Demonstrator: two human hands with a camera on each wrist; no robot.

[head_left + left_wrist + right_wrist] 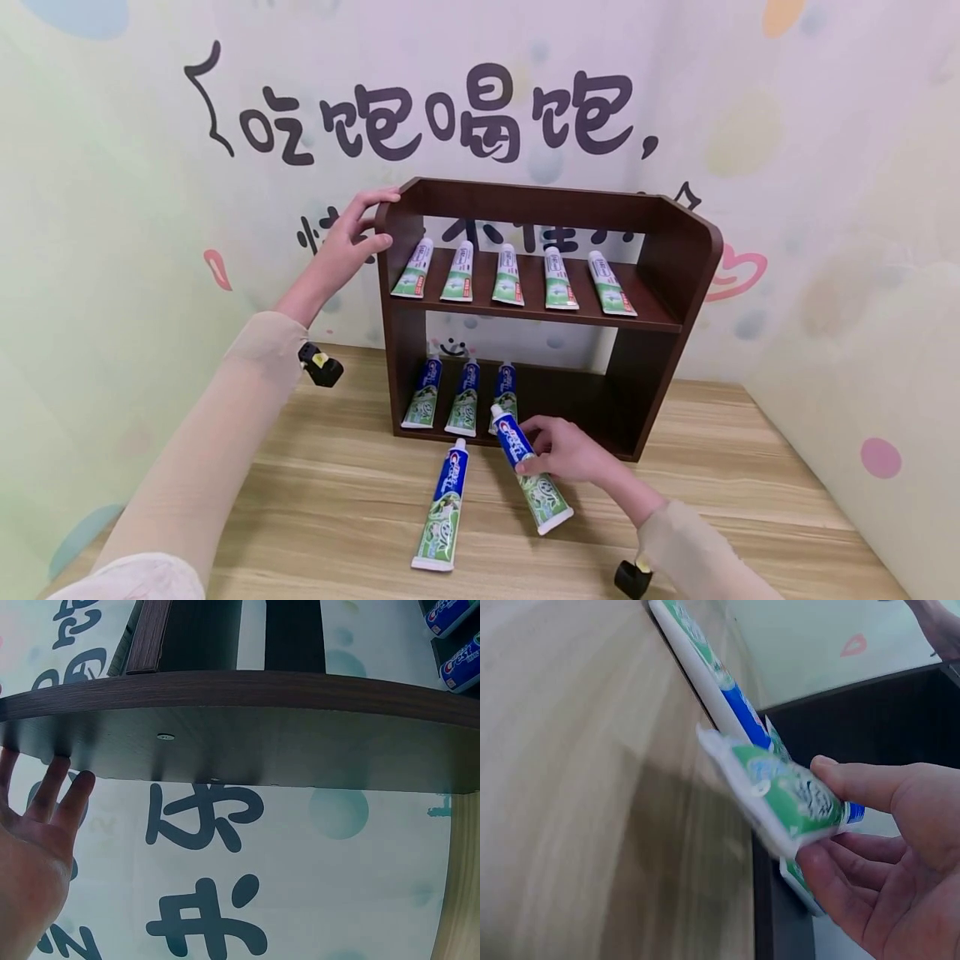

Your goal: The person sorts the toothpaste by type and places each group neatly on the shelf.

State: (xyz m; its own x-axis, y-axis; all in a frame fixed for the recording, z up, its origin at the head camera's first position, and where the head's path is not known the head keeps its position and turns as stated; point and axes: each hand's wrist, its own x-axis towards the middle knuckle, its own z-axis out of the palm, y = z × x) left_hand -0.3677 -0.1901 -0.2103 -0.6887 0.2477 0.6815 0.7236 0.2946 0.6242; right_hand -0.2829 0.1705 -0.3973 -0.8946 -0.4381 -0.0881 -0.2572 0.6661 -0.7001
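My right hand pinches a blue and green toothpaste tube between thumb and fingers, tilted in front of the lower shelf; its flat white end shows in the right wrist view. Another toothpaste tube of that kind lies on the table to the left of it. My left hand rests on the left side panel of the dark brown shelf rack, fingertips at its upper edge. In the left wrist view the fingers touch the panel. Three blue and green tubes stand leaning on the lower shelf.
Several white and green toothpaste tubes lean in a row on the upper shelf. The rack stands on a wood-grain table against a printed wall. A light-coloured wall rises on the right.
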